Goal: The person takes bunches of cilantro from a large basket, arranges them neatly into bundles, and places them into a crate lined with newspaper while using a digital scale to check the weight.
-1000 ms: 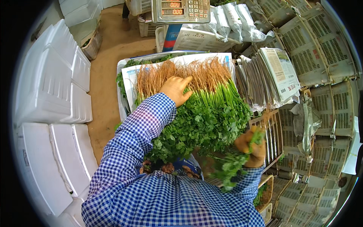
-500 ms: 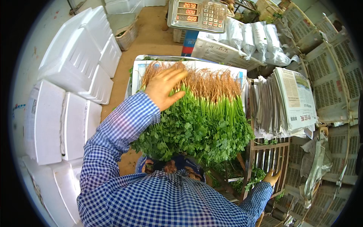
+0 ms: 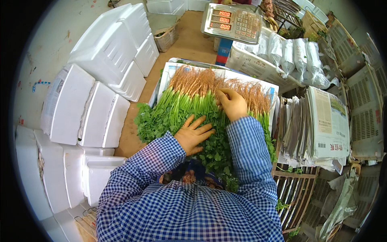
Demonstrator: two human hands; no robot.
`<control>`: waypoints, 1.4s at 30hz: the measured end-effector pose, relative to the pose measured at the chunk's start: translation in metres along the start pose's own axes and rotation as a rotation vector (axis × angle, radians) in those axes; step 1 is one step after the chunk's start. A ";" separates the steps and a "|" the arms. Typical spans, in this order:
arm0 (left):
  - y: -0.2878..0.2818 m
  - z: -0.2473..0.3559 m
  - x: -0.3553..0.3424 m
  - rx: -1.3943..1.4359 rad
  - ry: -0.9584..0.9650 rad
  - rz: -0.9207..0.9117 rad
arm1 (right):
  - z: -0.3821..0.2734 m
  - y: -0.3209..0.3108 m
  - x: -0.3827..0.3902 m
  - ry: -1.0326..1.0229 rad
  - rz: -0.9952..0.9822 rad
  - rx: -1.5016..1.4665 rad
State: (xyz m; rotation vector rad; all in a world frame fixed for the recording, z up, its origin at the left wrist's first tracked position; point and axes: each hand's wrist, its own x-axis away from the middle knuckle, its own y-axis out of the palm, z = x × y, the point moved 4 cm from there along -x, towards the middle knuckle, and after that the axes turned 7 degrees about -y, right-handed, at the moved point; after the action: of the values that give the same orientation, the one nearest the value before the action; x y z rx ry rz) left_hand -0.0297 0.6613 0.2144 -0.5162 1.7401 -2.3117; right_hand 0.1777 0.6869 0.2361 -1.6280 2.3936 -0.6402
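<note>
A thick layer of coriander (image 3: 183,105) lies spread in front of me, brown roots at the far side and green leaves toward my body. Over the leaves near its middle rests my left hand (image 3: 193,135), open, palm down with the fingers spread. My right hand (image 3: 234,105) is bent over the stems just below the roots, right of the middle. Its thumb and fingers are curled together on coriander stems there; the fingertips are partly hidden. White printed paper (image 3: 273,89) shows beneath the bunches along the far and right edges.
A scale display with keypad (image 3: 231,23) stands beyond the coriander. Stacked newspapers (image 3: 328,121) lie at the right, above a slatted rack (image 3: 296,189). White foam boxes (image 3: 100,56) are piled at the left. Filled clear bags (image 3: 288,56) lie in a pale crate at the back right.
My right hand has come from the rack at the lower right up onto the coriander. My left hand has drawn back from the roots to the leaves. The whole view has shifted slightly.
</note>
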 end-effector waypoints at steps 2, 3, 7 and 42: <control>0.001 -0.002 0.003 0.004 -0.009 -0.003 | -0.004 0.018 -0.022 0.125 -0.176 0.248; 0.002 -0.004 0.005 0.004 -0.008 -0.005 | -0.004 0.022 -0.027 0.175 -0.245 0.376; 0.001 -0.007 0.011 0.088 0.002 0.053 | 0.012 0.027 -0.027 0.178 -0.136 0.201; -0.013 -0.088 -0.072 0.579 -0.181 0.278 | 0.026 -0.102 0.262 0.029 -0.479 0.848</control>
State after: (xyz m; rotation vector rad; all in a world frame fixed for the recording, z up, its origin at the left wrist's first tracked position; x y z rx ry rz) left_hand 0.0028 0.7689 0.1940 -0.3322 0.9248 -2.3245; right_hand 0.1719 0.4090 0.2826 -1.7224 1.3631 -1.4931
